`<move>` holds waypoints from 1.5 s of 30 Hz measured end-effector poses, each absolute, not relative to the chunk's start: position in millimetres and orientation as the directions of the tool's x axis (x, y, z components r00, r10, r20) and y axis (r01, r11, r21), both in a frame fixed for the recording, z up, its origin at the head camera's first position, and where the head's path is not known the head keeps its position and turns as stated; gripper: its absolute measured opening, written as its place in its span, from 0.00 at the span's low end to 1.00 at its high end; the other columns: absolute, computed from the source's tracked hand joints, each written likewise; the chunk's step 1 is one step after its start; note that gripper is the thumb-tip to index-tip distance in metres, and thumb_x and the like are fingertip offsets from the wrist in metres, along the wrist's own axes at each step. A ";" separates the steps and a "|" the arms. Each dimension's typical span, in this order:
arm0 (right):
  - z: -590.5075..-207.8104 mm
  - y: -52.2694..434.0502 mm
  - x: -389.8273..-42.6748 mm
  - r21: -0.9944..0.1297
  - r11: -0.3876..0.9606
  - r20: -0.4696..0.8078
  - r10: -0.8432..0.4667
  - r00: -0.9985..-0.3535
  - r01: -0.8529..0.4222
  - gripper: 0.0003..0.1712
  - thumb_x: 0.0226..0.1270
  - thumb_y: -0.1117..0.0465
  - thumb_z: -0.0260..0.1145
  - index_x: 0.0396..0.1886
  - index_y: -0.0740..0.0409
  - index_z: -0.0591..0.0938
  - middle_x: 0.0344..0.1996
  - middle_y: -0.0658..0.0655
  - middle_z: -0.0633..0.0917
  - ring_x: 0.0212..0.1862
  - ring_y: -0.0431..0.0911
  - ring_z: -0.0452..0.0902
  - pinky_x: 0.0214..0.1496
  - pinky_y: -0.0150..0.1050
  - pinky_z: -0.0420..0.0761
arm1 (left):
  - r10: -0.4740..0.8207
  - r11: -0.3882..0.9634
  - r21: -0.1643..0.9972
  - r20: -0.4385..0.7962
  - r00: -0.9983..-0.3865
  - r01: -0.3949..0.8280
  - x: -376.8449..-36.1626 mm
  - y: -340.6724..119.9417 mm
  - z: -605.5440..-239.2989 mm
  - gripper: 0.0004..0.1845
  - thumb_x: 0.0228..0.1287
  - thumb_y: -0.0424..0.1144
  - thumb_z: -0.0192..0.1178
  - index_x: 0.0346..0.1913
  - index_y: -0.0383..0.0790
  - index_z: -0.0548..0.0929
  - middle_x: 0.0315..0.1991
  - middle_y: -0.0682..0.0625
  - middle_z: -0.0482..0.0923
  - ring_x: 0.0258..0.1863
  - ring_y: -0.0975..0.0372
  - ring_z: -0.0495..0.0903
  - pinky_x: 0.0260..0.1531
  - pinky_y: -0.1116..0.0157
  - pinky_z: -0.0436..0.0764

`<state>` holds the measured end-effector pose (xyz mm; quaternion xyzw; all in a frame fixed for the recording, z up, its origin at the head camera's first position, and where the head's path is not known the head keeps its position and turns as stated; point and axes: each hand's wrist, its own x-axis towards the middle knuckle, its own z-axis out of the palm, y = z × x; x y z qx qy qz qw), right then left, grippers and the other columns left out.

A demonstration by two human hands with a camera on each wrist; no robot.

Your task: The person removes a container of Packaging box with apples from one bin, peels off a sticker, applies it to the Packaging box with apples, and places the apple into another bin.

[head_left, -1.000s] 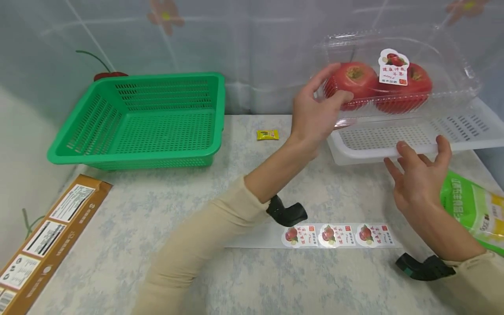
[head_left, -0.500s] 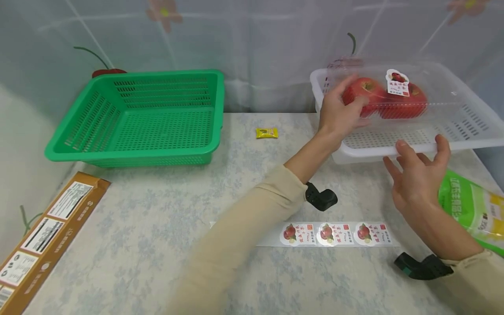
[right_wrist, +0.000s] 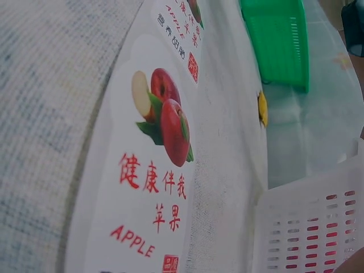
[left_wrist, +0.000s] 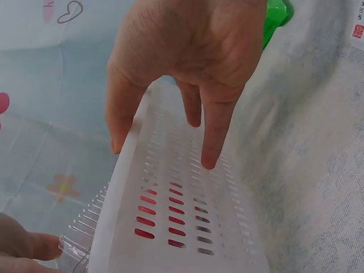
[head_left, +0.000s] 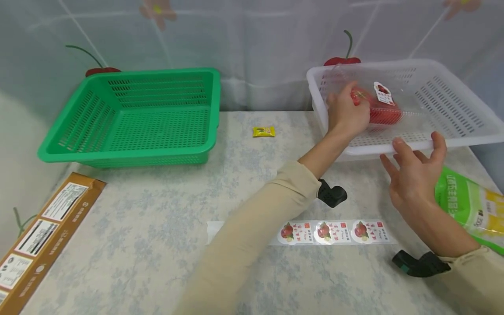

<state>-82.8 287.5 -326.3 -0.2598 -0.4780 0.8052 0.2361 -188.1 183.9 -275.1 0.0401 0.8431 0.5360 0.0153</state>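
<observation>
A clear plastic fruit box (head_left: 407, 105) with red apples (head_left: 385, 114) inside lies tilted in the white plastic basket (head_left: 480, 140) at the right. An apple sticker (head_left: 383, 93) sits on its lid. My left hand (head_left: 350, 111) holds the box by its left end, thumb toward the apples. In the left wrist view, the fingertips (left_wrist: 45, 245) of that hand meet the box's ridged edge. My right hand (head_left: 415, 175) grips the basket's front rim; one finger (left_wrist: 120, 122) crosses the rim while others lie against the slotted outer wall.
A green plastic basket (head_left: 130, 155) stands at the left, behind a brown carton (head_left: 59, 223). A strip of apple stickers (head_left: 332, 232) lies in front. A small yellow packet (head_left: 264, 131) lies between the baskets. A green bag (head_left: 468, 210) is beside my right forearm.
My left hand has lowered the fruit box from above the white basket down into it, moving right as well. My right hand has stayed at the basket's front rim.
</observation>
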 end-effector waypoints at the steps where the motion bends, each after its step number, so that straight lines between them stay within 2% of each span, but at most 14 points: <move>1: -326.2 287.3 -82.6 -0.890 -0.436 -0.193 0.628 -0.754 -0.135 0.49 0.59 0.64 0.75 0.70 0.27 0.59 0.64 0.50 0.66 0.61 0.49 0.72 0.51 0.42 0.78 | 0.086 0.435 0.899 0.011 -0.996 0.047 -187.9 184.2 -274.7 0.24 0.67 0.41 0.61 0.66 0.59 0.76 0.50 0.59 0.75 0.52 0.70 0.70 0.46 0.77 0.69; 6: -325.4 286.3 -80.9 -0.881 -0.449 -0.188 0.620 -0.762 -0.149 0.48 0.59 0.65 0.75 0.70 0.28 0.60 0.64 0.50 0.66 0.61 0.49 0.72 0.49 0.42 0.79 | 0.119 0.478 0.878 -0.048 -0.992 0.015 -187.3 185.3 -273.5 0.24 0.72 0.44 0.54 0.69 0.61 0.71 0.58 0.56 0.72 0.58 0.63 0.67 0.52 0.72 0.70; 8: -325.3 285.5 -80.0 -0.880 -0.453 -0.192 0.619 -0.762 -0.146 0.48 0.59 0.65 0.75 0.70 0.28 0.60 0.63 0.50 0.66 0.61 0.49 0.71 0.49 0.41 0.79 | 0.149 0.489 0.872 -0.095 -0.984 -0.010 -186.5 185.1 -273.7 0.26 0.73 0.45 0.52 0.72 0.64 0.66 0.66 0.53 0.64 0.64 0.60 0.64 0.57 0.69 0.69; 13: -325.7 283.2 -78.4 -0.885 -0.445 -0.190 0.620 -0.761 -0.141 0.48 0.58 0.65 0.75 0.70 0.28 0.61 0.64 0.51 0.67 0.62 0.49 0.71 0.49 0.41 0.79 | 0.217 0.534 0.844 -0.190 -0.957 -0.047 -184.2 183.7 -273.9 0.37 0.69 0.47 0.58 0.76 0.64 0.54 0.77 0.49 0.41 0.74 0.55 0.48 0.66 0.60 0.64; 18: -325.6 282.2 -77.9 -0.887 -0.439 -0.180 0.616 -0.767 -0.145 0.49 0.58 0.65 0.75 0.71 0.30 0.60 0.65 0.52 0.67 0.61 0.49 0.72 0.48 0.42 0.79 | 0.236 0.555 0.831 -0.205 -0.950 -0.041 -183.8 183.1 -272.9 0.44 0.65 0.49 0.63 0.78 0.58 0.50 0.78 0.52 0.39 0.76 0.60 0.37 0.71 0.59 0.56; 21: -325.5 281.7 -77.5 -0.883 -0.446 -0.182 0.611 -0.771 -0.145 0.49 0.58 0.66 0.75 0.71 0.30 0.60 0.66 0.52 0.67 0.62 0.50 0.72 0.49 0.42 0.79 | 0.241 0.554 0.832 -0.206 -0.948 -0.041 -184.0 182.2 -272.4 0.44 0.63 0.51 0.64 0.78 0.57 0.52 0.78 0.52 0.41 0.76 0.61 0.36 0.72 0.60 0.52; 23: -325.5 281.1 -77.2 -0.880 -0.452 -0.183 0.606 -0.774 -0.146 0.49 0.58 0.66 0.75 0.71 0.30 0.60 0.66 0.52 0.66 0.62 0.50 0.72 0.49 0.42 0.79 | 0.237 0.552 0.833 -0.204 -0.950 -0.042 -184.5 180.9 -271.6 0.37 0.63 0.51 0.65 0.72 0.55 0.61 0.77 0.51 0.44 0.76 0.61 0.36 0.71 0.60 0.53; 25: -325.5 280.3 -77.1 -0.879 -0.454 -0.181 0.603 -0.777 -0.147 0.48 0.59 0.66 0.74 0.71 0.31 0.60 0.65 0.52 0.66 0.61 0.50 0.72 0.48 0.42 0.79 | 0.226 0.545 0.836 -0.216 -0.950 -0.061 -185.3 179.2 -270.5 0.26 0.62 0.51 0.65 0.61 0.53 0.70 0.77 0.51 0.46 0.76 0.61 0.39 0.69 0.61 0.57; 28: -325.1 279.1 -77.0 -0.880 -0.453 -0.179 0.598 -0.781 -0.145 0.48 0.59 0.66 0.75 0.71 0.31 0.60 0.64 0.52 0.67 0.60 0.50 0.73 0.48 0.41 0.79 | 0.191 0.524 0.845 -0.241 -0.951 -0.109 -187.1 177.0 -268.6 0.15 0.61 0.49 0.66 0.43 0.51 0.71 0.76 0.51 0.47 0.73 0.60 0.49 0.62 0.63 0.66; 29: -325.0 278.7 -77.1 -0.880 -0.452 -0.179 0.597 -0.782 -0.144 0.48 0.59 0.66 0.75 0.71 0.31 0.60 0.64 0.52 0.67 0.60 0.50 0.73 0.48 0.41 0.80 | 0.186 0.510 0.851 -0.253 -0.949 -0.127 -187.6 175.8 -268.0 0.15 0.60 0.48 0.66 0.42 0.50 0.71 0.76 0.51 0.45 0.72 0.59 0.52 0.60 0.63 0.67; 34: -324.5 278.1 -78.5 -0.891 -0.437 -0.184 0.596 -0.782 -0.124 0.49 0.58 0.64 0.76 0.70 0.30 0.60 0.63 0.52 0.67 0.60 0.50 0.73 0.49 0.42 0.79 | 0.211 0.463 0.872 -0.279 -0.937 -0.156 -188.4 172.1 -267.0 0.17 0.61 0.50 0.66 0.45 0.49 0.72 0.78 0.52 0.39 0.71 0.58 0.55 0.57 0.62 0.71; 37: -324.5 278.6 -78.1 -0.899 -0.424 -0.189 0.596 -0.780 -0.106 0.50 0.57 0.63 0.76 0.71 0.30 0.58 0.63 0.51 0.67 0.61 0.49 0.72 0.49 0.41 0.79 | 0.252 0.454 0.881 -0.273 -0.929 -0.135 -185.7 169.3 -266.3 0.25 0.62 0.52 0.66 0.58 0.49 0.73 0.78 0.53 0.39 0.71 0.60 0.54 0.58 0.61 0.72; 42: -324.6 280.4 -77.7 -0.905 -0.414 -0.192 0.598 -0.778 -0.094 0.50 0.57 0.62 0.76 0.71 0.29 0.58 0.63 0.51 0.67 0.60 0.48 0.72 0.47 0.41 0.79 | 0.357 0.438 0.899 -0.188 -0.915 -0.015 -177.2 158.0 -261.2 0.30 0.62 0.50 0.67 0.65 0.48 0.70 0.68 0.57 0.57 0.57 0.65 0.67 0.45 0.67 0.77; 45: -324.4 281.4 -77.9 -0.910 -0.408 -0.203 0.595 -0.778 -0.074 0.50 0.57 0.60 0.76 0.71 0.27 0.58 0.65 0.51 0.66 0.63 0.50 0.71 0.55 0.45 0.76 | 0.432 0.425 0.898 -0.093 -0.897 0.112 -170.7 141.7 -256.7 0.32 0.64 0.49 0.65 0.69 0.47 0.68 0.61 0.58 0.65 0.53 0.68 0.70 0.45 0.71 0.76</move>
